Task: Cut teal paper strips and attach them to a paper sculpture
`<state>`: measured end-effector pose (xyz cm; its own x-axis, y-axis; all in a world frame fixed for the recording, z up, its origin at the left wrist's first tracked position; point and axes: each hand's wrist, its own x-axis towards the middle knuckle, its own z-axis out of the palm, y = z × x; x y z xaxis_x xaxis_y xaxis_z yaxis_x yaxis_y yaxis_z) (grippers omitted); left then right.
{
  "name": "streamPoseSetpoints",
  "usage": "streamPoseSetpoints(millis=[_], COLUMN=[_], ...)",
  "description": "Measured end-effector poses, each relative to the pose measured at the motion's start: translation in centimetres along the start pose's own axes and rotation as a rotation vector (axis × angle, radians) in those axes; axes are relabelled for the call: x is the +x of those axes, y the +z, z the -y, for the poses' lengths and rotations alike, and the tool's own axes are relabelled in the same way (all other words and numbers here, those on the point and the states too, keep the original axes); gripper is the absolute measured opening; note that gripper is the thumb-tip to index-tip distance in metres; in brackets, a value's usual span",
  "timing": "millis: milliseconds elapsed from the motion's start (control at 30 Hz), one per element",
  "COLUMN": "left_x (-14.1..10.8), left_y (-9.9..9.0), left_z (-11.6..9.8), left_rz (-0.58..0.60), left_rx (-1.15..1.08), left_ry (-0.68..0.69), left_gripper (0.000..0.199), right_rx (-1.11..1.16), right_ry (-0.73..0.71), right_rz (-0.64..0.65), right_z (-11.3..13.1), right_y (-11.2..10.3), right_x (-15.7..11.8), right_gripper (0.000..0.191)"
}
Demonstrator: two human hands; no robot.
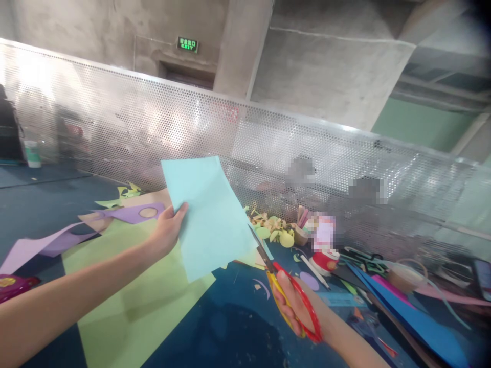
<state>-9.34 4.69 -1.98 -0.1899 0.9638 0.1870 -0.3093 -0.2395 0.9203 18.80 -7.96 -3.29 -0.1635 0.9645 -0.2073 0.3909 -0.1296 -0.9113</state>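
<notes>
Cutting under way: left hand point(166, 230) pinches the blue sheet point(209, 217); right hand point(295, 306) grips the scissors point(286, 289), blades at its edge. Next, judged: close the blades while keeping the sheet taut.

A light blue paper sheet point(209, 217) is held upright above the table, red-and-yellow-handled scissors point(286, 291) at its lower right edge

Single head-worn view, forward and slightly down, close over the table point(46, 204), toward the mesh screen point(268, 148).

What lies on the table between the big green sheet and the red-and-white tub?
In the head view, bare blue table with a few small paper scraps, a white pencil, and, held above it, the scissors in the right hand.
</notes>
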Motion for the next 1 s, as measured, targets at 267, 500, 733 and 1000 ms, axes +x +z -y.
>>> streamPoseSetpoints(millis=[267,500,733,1000], left_x=[-0.2,-0.1,-0.2,-0.8], left_y=[0.2,0.1,0.1,0.6], left_z=[-0.3,-0.3,-0.1,0.0], left_rz=[-0.002,-0.007,0.010,0.049], left_rx=[-0.017,-0.020,-0.001,-0.019], left_ry=[0.005,0.002,-0.008,-0.025], left_gripper=[0.028,0.031,0.033,0.033], right_rx=[-0.057,-0.086,0.024,0.092], right_ry=[-0.008,-0.012,0.072,0.000], right_rz=[-0.043,-0.051,-0.034,0.040], right_z=[0.5,1.4,0.7,3.0], right_y=[0.2,0.2,0.2,0.2], right_x=[-0.4,-0.8,-0.5,-1.9], right_gripper=[0.053,0.050,0.050,0.053])
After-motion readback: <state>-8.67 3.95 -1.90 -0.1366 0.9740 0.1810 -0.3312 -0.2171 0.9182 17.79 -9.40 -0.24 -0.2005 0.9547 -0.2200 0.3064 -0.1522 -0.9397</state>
